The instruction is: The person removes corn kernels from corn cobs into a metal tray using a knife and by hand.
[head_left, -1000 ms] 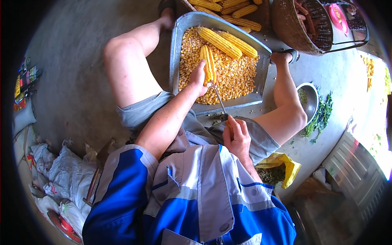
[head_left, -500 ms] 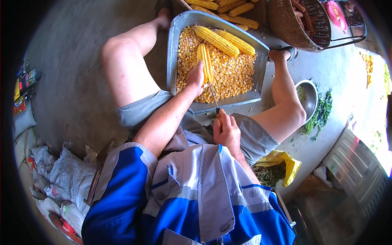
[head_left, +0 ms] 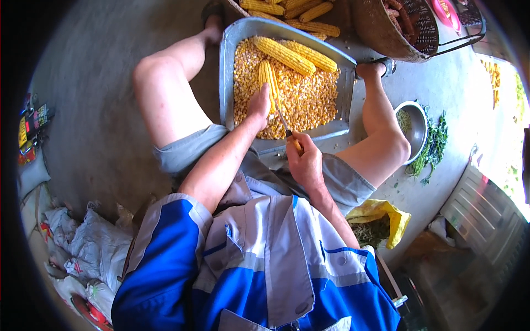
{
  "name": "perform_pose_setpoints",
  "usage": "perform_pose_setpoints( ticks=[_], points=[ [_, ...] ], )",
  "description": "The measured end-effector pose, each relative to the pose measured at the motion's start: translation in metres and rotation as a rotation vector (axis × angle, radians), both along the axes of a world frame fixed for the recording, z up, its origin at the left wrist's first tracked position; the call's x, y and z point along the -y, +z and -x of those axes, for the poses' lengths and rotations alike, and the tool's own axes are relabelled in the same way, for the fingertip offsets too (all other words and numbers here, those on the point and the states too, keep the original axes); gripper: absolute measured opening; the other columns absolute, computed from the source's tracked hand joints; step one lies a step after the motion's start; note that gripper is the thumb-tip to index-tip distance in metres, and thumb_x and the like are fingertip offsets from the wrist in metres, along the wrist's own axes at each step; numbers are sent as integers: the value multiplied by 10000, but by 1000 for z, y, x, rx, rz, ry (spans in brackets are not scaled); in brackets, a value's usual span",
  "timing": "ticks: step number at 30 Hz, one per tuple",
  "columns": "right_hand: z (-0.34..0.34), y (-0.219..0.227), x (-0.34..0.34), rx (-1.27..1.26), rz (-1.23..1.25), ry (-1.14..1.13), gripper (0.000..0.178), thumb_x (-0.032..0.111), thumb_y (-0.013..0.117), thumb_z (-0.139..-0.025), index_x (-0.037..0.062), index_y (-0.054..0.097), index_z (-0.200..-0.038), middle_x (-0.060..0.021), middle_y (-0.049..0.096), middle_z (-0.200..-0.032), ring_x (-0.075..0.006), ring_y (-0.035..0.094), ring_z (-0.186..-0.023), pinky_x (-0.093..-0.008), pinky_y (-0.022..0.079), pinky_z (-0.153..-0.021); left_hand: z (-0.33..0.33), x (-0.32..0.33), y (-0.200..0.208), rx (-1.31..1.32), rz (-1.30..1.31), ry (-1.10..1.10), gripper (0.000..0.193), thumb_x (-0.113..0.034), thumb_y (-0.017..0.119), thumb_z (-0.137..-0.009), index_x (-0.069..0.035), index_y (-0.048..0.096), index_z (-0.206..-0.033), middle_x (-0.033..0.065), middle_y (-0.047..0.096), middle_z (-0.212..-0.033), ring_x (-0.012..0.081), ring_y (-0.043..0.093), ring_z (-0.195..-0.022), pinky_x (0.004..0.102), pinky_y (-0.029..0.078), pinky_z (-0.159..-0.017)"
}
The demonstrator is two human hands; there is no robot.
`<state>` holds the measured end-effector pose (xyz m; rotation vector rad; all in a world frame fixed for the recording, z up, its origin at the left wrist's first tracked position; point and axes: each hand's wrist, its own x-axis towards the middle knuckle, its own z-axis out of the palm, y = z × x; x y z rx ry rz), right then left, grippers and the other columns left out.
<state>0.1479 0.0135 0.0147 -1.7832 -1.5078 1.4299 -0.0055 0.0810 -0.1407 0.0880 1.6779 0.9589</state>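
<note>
My left hand [head_left: 259, 106] is wrapped round a yellow corn cob [head_left: 266, 74], holding it tilted over a grey metal pan [head_left: 226, 83]. My right hand [head_left: 306, 165] grips what looks like a screwdriver [head_left: 296, 144], with an orange and black handle and a thin metal shaft. Its shaft reaches the near end of the cob, beside my left fingers; the exact tip is hard to make out. Loose corn kernels [head_left: 314, 102] cover the pan's bottom. Two full cobs, one nearer [head_left: 284, 55] and one behind it [head_left: 312, 55], lie on the kernels toward the far side.
The pan sits between my legs. Beyond it are more corn cobs [head_left: 309, 12] and a wicker basket [head_left: 378, 33] holding reddish stripped cobs. At right stand a metal bowl [head_left: 422, 132] and green leaves [head_left: 436, 146]. A yellow bag [head_left: 397, 226] is near my right thigh; white sacks [head_left: 102, 243] lie at left.
My right hand has moved forward, bringing the screwdriver closer along the cob. My left hand still holds the same cob. The whole view has shifted slightly.
</note>
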Motion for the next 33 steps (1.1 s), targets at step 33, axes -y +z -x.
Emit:
perform_pose_setpoints(
  ticks=[33],
  points=[
    [60,-55,-70,239,-323,255,161,119,537,-885,-30,569,-935,-304,603,-800,-486,615,-722,-543,513,-662,6,-6,-1,283,-312,162,363,-374,454,-997,-43,598,-1041,80,611,-933,175,580,-852,340,464,-782]
  ],
)
